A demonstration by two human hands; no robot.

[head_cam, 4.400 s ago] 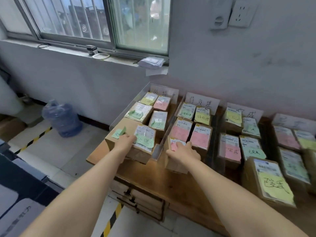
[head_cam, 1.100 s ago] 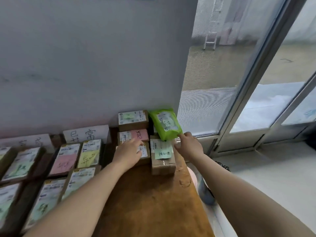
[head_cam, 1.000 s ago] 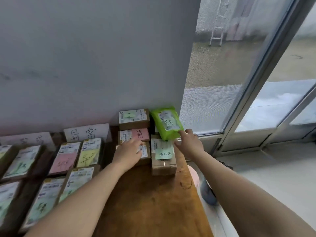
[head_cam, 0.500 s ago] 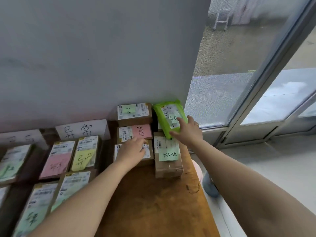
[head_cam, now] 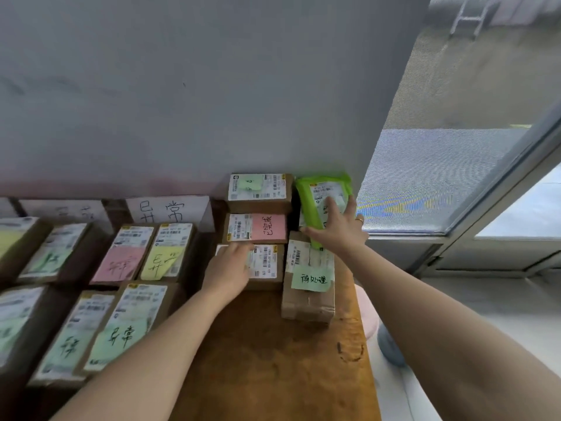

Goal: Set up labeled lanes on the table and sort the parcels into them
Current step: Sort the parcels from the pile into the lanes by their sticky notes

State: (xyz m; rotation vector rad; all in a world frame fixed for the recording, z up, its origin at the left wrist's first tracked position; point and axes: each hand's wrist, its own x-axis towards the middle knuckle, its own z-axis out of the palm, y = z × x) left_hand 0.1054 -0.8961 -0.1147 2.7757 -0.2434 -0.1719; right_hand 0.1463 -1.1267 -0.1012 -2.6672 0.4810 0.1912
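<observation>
- Parcels (head_cam: 121,329) lie nearest, in rows on the left of the table (head_cam: 273,375), each with a coloured note (green, pink or yellow).
- Green-note box (head_cam: 308,302) sits by the table's right edge.
- Left hand (head_cam: 227,268) lies flat, fingers straight and grasping nothing, on a white-labelled box (head_cam: 265,264) just left of the green-note box.
- Right hand (head_cam: 337,235) rests spread on the pouch (head_cam: 321,192), fingers straight and thumb out to the left (no curl round it that I can see).
- The pouch, bright green, lies tilted in the far right corner, its near end over the green-note box.
- Pink-note box (head_cam: 258,227) sits just behind the white-labelled box, and a far box (head_cam: 258,189) stands against the wall (head_cam: 212,86).
- Sign (head_cam: 170,209) leans on the wall at the head of the next lane to the left.
</observation>
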